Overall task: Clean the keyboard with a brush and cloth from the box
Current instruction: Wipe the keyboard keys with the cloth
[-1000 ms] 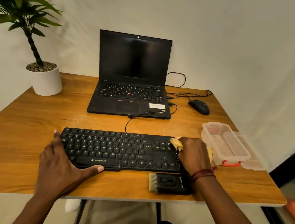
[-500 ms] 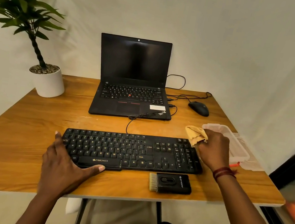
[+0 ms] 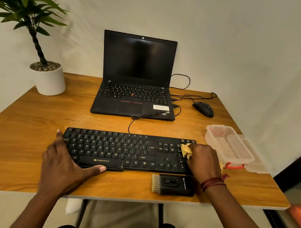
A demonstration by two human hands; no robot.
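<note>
Right hand (image 3: 204,161) bunches the yellow cloth (image 3: 186,150) tight on the keyboard (image 3: 119,149) number pad, left hand (image 3: 61,164) splayed flat pinning the near-left corner — short, light strokes between keys look best here.

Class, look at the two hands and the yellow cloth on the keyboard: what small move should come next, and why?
Probably drag the yellow cloth leftward along the keys. The right hand presses it on the right end of the keyboard, so the rest looks unwiped in this pass. The left hand braces the front left corner, and the brush lies set down in front.
</note>
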